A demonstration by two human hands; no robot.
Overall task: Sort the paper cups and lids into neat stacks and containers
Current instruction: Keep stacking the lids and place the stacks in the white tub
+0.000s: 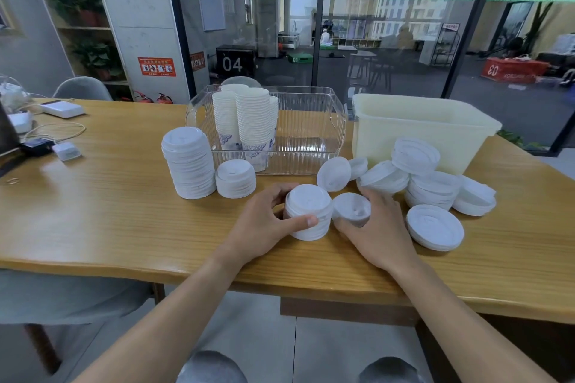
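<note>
Left hand (264,224) grips a short upright lid stack (308,211) near the table (109,211) front edge, thumb and fingers curled round it; right hand (378,227) pinches a single lid (351,208), tilted, touching that stack. Clear bin (311,121) holds upright paper cup stacks (245,121), cream tub (420,124) contents unseen.

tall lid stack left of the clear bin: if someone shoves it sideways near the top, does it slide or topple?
Probably topples or shears. The tall lid stack is much taller than wide and already leans slightly. The lids look like thin, light plastic, merely nested, so upper ones could slip off. The wooden table looks glossy, so a low push would likely slide it.
</note>
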